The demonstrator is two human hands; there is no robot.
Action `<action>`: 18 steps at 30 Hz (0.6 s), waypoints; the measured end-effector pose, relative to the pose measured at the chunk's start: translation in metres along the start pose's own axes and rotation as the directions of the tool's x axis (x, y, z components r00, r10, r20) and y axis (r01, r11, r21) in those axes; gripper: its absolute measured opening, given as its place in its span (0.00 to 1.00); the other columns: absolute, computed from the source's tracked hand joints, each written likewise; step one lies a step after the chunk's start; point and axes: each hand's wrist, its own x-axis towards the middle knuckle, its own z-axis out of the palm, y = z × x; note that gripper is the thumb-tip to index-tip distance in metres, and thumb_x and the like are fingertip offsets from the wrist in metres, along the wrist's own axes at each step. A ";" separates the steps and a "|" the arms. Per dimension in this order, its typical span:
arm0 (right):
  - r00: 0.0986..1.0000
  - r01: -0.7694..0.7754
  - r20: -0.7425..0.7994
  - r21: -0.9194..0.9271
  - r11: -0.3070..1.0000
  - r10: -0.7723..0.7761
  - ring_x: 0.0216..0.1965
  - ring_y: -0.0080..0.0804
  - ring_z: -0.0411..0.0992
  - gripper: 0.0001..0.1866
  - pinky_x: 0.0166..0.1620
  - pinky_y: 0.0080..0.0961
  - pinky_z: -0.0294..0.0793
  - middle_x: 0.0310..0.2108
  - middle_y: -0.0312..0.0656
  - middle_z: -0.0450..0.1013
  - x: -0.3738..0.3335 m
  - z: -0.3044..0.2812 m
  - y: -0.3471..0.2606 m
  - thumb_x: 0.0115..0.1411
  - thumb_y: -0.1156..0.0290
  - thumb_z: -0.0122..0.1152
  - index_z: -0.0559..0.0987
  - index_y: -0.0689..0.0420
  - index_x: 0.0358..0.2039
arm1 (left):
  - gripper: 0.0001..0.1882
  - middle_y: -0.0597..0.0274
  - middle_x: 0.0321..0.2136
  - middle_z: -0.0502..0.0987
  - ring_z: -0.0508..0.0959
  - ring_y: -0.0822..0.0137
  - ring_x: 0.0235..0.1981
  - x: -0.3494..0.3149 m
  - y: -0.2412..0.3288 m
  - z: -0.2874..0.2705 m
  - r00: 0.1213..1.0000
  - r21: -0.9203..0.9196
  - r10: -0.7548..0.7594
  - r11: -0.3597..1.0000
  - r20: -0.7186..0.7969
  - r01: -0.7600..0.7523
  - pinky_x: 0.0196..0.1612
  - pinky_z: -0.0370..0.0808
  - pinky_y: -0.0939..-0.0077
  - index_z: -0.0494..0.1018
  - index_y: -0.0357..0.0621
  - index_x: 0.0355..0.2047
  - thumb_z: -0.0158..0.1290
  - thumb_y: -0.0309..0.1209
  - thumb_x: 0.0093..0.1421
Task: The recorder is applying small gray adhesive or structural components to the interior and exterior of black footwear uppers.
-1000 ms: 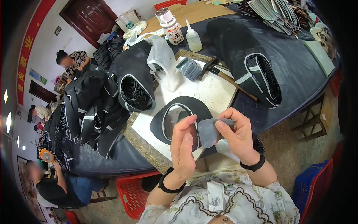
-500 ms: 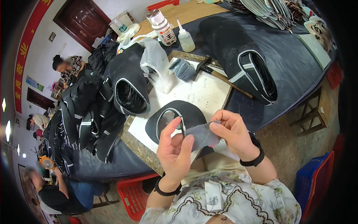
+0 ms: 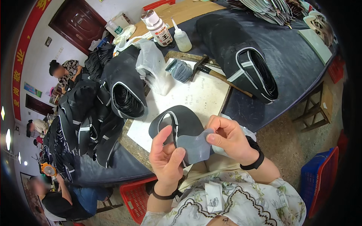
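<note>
A thin grey curved piece of lining (image 3: 195, 146) is stretched between my two hands, lying against a black shoe upper (image 3: 186, 117) with a white-taped edge. My left hand (image 3: 167, 158) pinches the upper's edge together with the lining's left end, thumb on top. At the lining's right end, the thumb and forefinger of my right hand (image 3: 230, 140) grip its corner. A pale sheet (image 3: 222, 150) shows behind the right fingers; whether they hold it is unclear. The upper's far part rests over a white board (image 3: 181, 98).
On the board are a grey stack of linings (image 3: 181, 71), a hammer (image 3: 222, 77) and a plastic bag (image 3: 151, 69). Bundles of black uppers (image 3: 127, 98) flank it, with another bundle (image 3: 247, 67) at right. A squeeze bottle (image 3: 183, 40) and canister (image 3: 158, 29) stand behind. Co-workers sit left.
The lining has been spread flatter and lowered a little, its curved outline now facing up. Both hands are slightly further left, with fingers still gripping. The whole view has shifted slightly.
</note>
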 end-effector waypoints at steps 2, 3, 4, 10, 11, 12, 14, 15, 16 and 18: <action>0.993 0.115 0.021 -0.109 0.987 -0.113 0.30 0.13 0.62 0.05 0.34 0.13 0.63 0.34 0.33 0.66 -0.002 0.002 0.003 0.58 0.73 0.57 0.71 0.57 0.28 | 0.28 0.46 0.39 0.75 0.77 0.66 0.39 0.000 -0.001 0.003 1.000 -0.011 0.029 1.000 -0.008 -0.029 0.44 0.72 0.76 0.56 0.33 0.56 0.50 0.19 0.55; 0.993 0.115 0.021 -0.109 0.987 -0.114 0.30 0.13 0.62 0.05 0.34 0.13 0.63 0.34 0.33 0.66 -0.002 0.002 0.006 0.58 0.73 0.57 0.71 0.57 0.28 | 0.28 0.47 0.39 0.75 0.77 0.67 0.38 0.001 0.000 0.006 1.000 -0.032 0.023 0.999 -0.019 -0.024 0.43 0.72 0.78 0.56 0.33 0.56 0.50 0.19 0.55; 0.993 0.115 0.016 -0.078 0.990 -0.114 0.31 0.14 0.62 0.04 0.35 0.13 0.63 0.38 0.35 0.65 -0.002 0.002 0.009 0.59 0.73 0.56 0.70 0.56 0.30 | 0.28 0.48 0.39 0.76 0.77 0.69 0.38 0.002 0.001 0.007 0.999 -0.053 0.018 0.998 -0.030 -0.019 0.42 0.71 0.80 0.56 0.33 0.56 0.50 0.18 0.55; 0.958 -0.187 -0.118 0.427 0.885 0.260 0.39 0.23 0.66 0.13 0.44 0.21 0.66 0.46 0.40 0.65 -0.008 0.002 0.002 0.60 0.67 0.53 0.66 0.56 0.44 | 0.27 0.56 0.34 0.77 0.75 0.77 0.34 0.010 0.007 -0.001 0.999 0.265 -0.008 0.964 0.046 -0.005 0.37 0.69 0.87 0.57 0.34 0.55 0.48 0.16 0.55; 0.934 -0.196 -0.155 0.532 0.824 0.322 0.42 0.25 0.67 0.17 0.46 0.24 0.67 0.47 0.41 0.66 -0.008 -0.003 0.006 0.61 0.66 0.53 0.65 0.57 0.48 | 0.27 0.57 0.34 0.77 0.75 0.78 0.33 0.011 0.008 0.000 0.995 0.335 -0.031 0.942 0.093 -0.002 0.37 0.69 0.87 0.57 0.34 0.55 0.49 0.16 0.55; 0.933 -0.258 -0.062 0.567 0.782 0.353 0.45 0.28 0.68 0.19 0.49 0.30 0.65 0.45 0.40 0.68 -0.009 -0.004 0.015 0.61 0.64 0.51 0.65 0.59 0.50 | 0.26 0.57 0.32 0.77 0.74 0.79 0.32 0.013 0.013 0.004 0.986 0.355 -0.054 0.935 0.156 -0.005 0.36 0.68 0.88 0.57 0.33 0.55 0.49 0.17 0.55; 0.952 -0.253 -0.031 0.488 0.836 0.306 0.45 0.28 0.68 0.18 0.49 0.30 0.65 0.44 0.40 0.68 -0.015 -0.001 0.015 0.61 0.64 0.51 0.66 0.59 0.49 | 0.26 0.57 0.32 0.77 0.74 0.79 0.31 0.018 0.012 0.009 0.984 0.387 -0.091 0.922 0.153 0.025 0.36 0.68 0.88 0.57 0.33 0.55 0.49 0.17 0.55; 0.968 -0.227 -0.004 0.407 0.885 0.250 0.46 0.27 0.67 0.17 0.49 0.30 0.65 0.43 0.40 0.69 -0.014 0.005 0.012 0.61 0.65 0.51 0.67 0.59 0.49 | 0.26 0.58 0.31 0.77 0.73 0.79 0.31 0.020 0.013 0.010 0.978 0.418 -0.132 0.907 0.161 0.054 0.36 0.68 0.88 0.57 0.33 0.55 0.49 0.17 0.55; 0.964 -0.238 -0.014 0.395 0.888 0.264 0.43 0.26 0.68 0.16 0.50 0.28 0.65 0.44 0.40 0.67 -0.013 0.002 0.012 0.60 0.67 0.52 0.69 0.59 0.47 | 0.25 0.59 0.30 0.77 0.74 0.78 0.31 0.021 0.013 0.008 0.977 0.421 -0.137 0.905 0.166 0.055 0.37 0.69 0.86 0.57 0.33 0.53 0.50 0.18 0.55; 0.953 -0.202 -0.138 0.368 0.907 0.268 0.43 0.25 0.67 0.16 0.50 0.27 0.64 0.45 0.39 0.66 -0.016 0.003 0.009 0.59 0.69 0.54 0.69 0.59 0.46 | 0.25 0.60 0.30 0.77 0.74 0.78 0.31 0.018 0.015 0.009 0.979 0.346 -0.152 0.933 0.135 0.097 0.36 0.69 0.85 0.56 0.33 0.52 0.50 0.18 0.55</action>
